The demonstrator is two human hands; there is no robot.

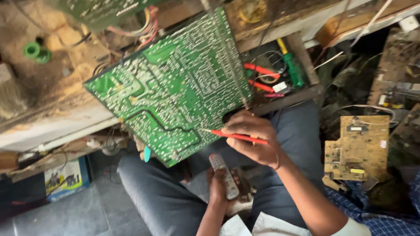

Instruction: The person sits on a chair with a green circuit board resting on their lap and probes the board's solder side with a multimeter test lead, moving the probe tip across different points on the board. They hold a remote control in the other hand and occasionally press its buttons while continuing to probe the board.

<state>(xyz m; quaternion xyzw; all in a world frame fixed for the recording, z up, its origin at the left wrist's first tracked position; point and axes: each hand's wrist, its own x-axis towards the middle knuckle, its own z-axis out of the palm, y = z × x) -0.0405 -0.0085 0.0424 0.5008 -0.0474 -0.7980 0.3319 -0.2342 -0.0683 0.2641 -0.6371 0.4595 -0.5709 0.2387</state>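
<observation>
Two hands at work: your right hand (252,137) pinches a thin red probe (234,137) against the large green circuit board (174,85) just above it; your left hand (219,185), below, grips a grey remote control (224,175). Keep the tip steady on one solder joint.

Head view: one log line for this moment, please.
left hand: holds remote control | right hand: red probe tip on green circuit board

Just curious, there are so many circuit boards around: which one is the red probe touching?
The big green board tilted over the person's lap. The right hand holds the red probe against its lower edge; the tan boards lie untouched aside.
</observation>
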